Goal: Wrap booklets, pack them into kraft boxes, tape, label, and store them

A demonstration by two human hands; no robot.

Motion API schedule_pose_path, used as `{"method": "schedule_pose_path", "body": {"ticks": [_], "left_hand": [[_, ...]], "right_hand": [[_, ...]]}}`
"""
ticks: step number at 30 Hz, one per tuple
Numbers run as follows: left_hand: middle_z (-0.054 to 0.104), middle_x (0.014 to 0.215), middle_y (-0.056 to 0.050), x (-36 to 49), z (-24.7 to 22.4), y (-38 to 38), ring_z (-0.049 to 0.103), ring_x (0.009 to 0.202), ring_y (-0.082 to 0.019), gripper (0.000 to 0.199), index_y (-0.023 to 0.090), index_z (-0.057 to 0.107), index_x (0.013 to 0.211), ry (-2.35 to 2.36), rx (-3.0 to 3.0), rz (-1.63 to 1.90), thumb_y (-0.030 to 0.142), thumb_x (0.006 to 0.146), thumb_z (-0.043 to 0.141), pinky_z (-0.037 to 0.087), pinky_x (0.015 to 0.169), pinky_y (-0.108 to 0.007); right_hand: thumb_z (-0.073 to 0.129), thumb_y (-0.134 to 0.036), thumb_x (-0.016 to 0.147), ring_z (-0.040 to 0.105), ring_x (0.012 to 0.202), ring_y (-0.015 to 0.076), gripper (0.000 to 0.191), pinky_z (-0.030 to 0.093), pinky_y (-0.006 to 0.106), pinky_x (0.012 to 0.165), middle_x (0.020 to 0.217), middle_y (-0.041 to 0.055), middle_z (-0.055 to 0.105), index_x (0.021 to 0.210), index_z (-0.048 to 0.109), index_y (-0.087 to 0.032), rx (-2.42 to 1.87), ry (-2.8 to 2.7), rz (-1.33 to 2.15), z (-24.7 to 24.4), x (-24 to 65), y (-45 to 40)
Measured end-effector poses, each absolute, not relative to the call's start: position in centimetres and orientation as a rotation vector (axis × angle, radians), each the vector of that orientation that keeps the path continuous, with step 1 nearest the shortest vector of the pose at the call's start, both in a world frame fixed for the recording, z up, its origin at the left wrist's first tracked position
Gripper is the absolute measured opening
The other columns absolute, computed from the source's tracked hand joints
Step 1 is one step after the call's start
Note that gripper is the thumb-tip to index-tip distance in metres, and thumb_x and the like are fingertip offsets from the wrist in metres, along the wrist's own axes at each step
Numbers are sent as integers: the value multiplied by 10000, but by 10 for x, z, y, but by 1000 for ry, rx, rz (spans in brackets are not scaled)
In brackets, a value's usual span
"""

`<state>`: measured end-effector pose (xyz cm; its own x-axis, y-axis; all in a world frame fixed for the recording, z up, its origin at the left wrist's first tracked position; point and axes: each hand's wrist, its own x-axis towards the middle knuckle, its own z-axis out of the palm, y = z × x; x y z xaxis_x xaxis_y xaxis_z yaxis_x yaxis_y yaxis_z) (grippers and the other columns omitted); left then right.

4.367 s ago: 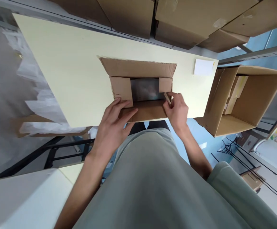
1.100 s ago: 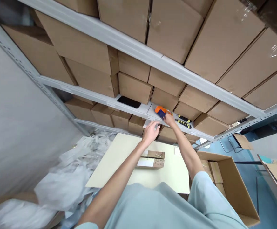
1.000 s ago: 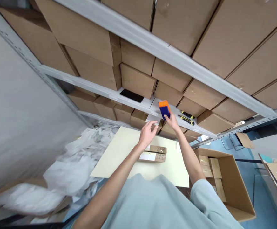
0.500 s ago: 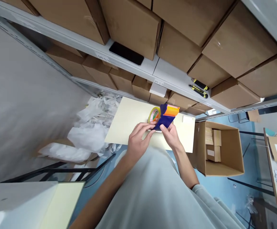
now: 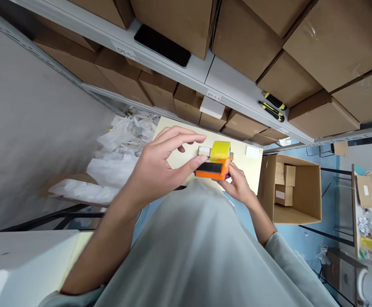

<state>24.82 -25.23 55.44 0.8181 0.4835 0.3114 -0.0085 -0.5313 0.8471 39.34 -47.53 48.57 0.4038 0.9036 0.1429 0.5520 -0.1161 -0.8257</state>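
Near the middle of the view, over the bench, the orange tape dispenser was off the surface, its yellow tape roll uppermost, at about 12 o'clock on the body. The right hand came in from 4 o'clock, its grip closed on the dispenser's near right end. The left hand lay at 9 o'clock with fingers spread and thumb parted from them, gripping nothing; its thumb tip overlapped the dispenser's left end, though whether it touched could not be told. A small carton sat on the bench at 11 o'clock, partly hidden behind the dispenser. The large box stood at 3 o'clock, and 2 yellow-and-black knives lay on the shelf at 1 o'clock. Good handling, as judged here, called for a firm right grip with a steady wrist, so the roll did not swing. The left thumb was best brought in flat and lightly, clear of any cutting edge, which could not be made out, as was the tape's loose end.
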Motion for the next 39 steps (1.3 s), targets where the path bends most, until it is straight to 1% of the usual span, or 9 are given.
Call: {"method": "schedule_pose_path", "body": {"ticks": [4,9,16,20,23,26,28,32,39], "left_hand": [[800,1024,-30,255,558,-252,722,998,-217,163,283,828,1114,216,2062,608,379,1029,728,631,908,-362],[802,958,15,260,550,-256,718,911,-166,69,289,804,1025,43,2066,740,242,1040,757,604,851,-324],[815,992,31,256,553,-275,713,841,-174,233,307,782,1097,2,2213,1066,100,991,764,608,745,-357],[826,968,57,247,554,-283,744,770,-199,250,359,827,1067,94,2223,1130,138,961,777,617,669,-405],[802,886,71,238,543,-278,733,727,-217,205,402,863,986,411,2122,1145,211,930,818,617,702,-449],[797,848,46,236,512,-273,734,771,-223,92,364,881,894,718,1903,1098,276,874,864,628,776,-458],[794,815,22,240,479,-272,716,751,-195,1,303,868,825,878,1670,955,303,824,868,624,736,-397],[774,794,-19,254,401,-280,670,687,-154,164,221,829,812,1172,1168,668,366,736,839,604,629,-301],[766,825,-22,265,305,-286,653,695,-134,154,209,795,826,1327,957,473,346,756,804,585,645,-253]], "right_hand": [[654,-348,1093,732,1063,285,104,629,469,968,1094,106,780,1109,676,-247,-1816,-1400,418,489,405,-484],[622,-314,1096,712,1017,290,64,624,486,938,1048,95,761,1113,648,-259,-1851,-1458,376,490,413,-490],[562,-267,1092,679,893,275,82,612,468,854,879,60,709,1056,634,-251,-1828,-1498,302,496,414,-493],[556,-332,1105,681,892,280,131,603,468,851,877,63,708,1033,634,-256,-1873,-1515,404,496,414,-505],[592,-467,1116,684,918,284,240,591,439,855,930,79,723,1011,622,-253,-2012,-1455,616,496,421,-522],[631,-599,1090,660,838,248,356,550,364,780,917,51,705,1041,605,-247,-2139,-1327,931,498,438,-532],[645,-649,1067,631,789,219,409,510,326,727,915,27,692,1096,597,-245,-2152,-1260,1137,496,458,-529],[709,-694,997,579,748,193,466,465,310,664,878,7,657,1034,592,-244,-2111,-1229,1431,477,505,-501],[783,-696,932,685,857,206,531,578,329,733,972,58,758,1062,658,-197,-1823,-1066,1938,411,553,-447]]}}
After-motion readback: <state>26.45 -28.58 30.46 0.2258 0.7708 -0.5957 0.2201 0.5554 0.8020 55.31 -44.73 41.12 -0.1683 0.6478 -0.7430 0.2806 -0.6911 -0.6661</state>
